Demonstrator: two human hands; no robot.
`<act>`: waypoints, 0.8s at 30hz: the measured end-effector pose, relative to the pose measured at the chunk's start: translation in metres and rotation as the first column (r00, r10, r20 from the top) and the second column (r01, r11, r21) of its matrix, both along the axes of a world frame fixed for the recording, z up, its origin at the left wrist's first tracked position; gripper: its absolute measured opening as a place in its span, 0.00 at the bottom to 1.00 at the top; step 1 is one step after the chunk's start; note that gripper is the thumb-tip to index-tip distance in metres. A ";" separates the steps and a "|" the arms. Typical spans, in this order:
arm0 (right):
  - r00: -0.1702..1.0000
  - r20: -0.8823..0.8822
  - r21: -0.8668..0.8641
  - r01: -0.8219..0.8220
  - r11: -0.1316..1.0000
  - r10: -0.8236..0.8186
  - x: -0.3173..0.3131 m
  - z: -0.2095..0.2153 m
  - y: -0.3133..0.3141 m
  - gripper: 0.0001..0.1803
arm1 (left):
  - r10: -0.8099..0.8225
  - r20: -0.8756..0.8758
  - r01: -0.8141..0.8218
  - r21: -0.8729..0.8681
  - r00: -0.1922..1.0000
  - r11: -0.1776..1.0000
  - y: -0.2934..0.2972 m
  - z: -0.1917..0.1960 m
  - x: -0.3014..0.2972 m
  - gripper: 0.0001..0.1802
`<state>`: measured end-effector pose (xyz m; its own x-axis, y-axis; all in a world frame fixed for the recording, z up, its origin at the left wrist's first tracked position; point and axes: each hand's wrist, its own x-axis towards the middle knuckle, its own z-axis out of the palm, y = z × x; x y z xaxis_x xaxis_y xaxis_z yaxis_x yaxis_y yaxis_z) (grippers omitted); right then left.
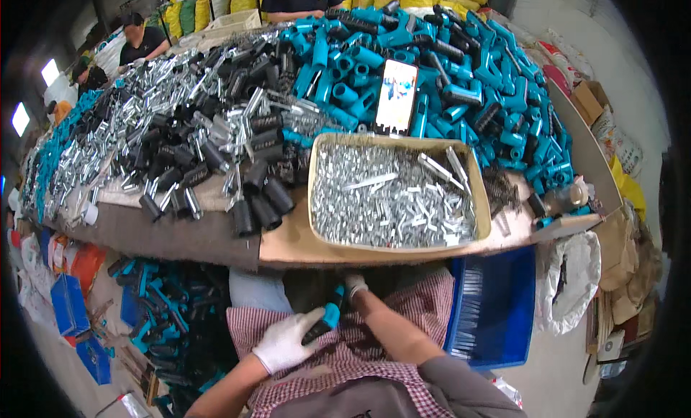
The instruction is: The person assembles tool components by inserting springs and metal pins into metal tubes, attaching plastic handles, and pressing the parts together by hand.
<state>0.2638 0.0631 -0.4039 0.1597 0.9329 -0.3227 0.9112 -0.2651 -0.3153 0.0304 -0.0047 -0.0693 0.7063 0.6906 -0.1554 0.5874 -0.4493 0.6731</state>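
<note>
In my lap, below the table edge, my left hand (288, 342) in a white glove is closed around a teal-and-black plastic tool housing (332, 315). My right hand (354, 284), also gloved, is beside the upper end of that housing, in shadow close under the table edge; its fingers are hidden. On the table in front of me stands a cream plastic tray (403, 247) full of small shiny metal pieces, with a few longer metal strips on top. Behind it a lit phone (397, 94) leans upright against a heap of teal-and-black housings (504, 87).
Black plastic sleeves (265, 209) and metal tubes (93, 159) are heaped across the left. Springs (500, 191) lie right of the tray. A blue crate (497, 310) holding metal strips and a white sack (572, 281) are at lower right. More housings (173, 317) lie lower left. People work beyond the table.
</note>
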 end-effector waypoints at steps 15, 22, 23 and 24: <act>0.931 -0.261 -0.365 -0.341 0.866 0.256 -0.006 -0.077 -0.042 0.18 | 0.009 -0.153 -0.031 -0.139 0.988 0.990 0.007 -0.069 0.020 0.33; 0.934 -0.263 -0.342 -0.324 0.882 0.241 0.000 -0.067 -0.036 0.17 | 0.052 -0.126 -0.067 -0.121 0.991 0.990 0.005 -0.071 0.022 0.33; 0.936 -0.260 -0.342 -0.321 0.883 0.239 0.000 -0.066 -0.036 0.17 | 0.053 -0.131 -0.070 -0.123 0.990 0.990 0.004 -0.072 0.024 0.33; 0.936 -0.261 -0.339 -0.318 0.885 0.236 0.001 -0.065 -0.037 0.17 | 0.055 -0.137 -0.072 -0.128 0.989 0.989 0.004 -0.072 0.028 0.33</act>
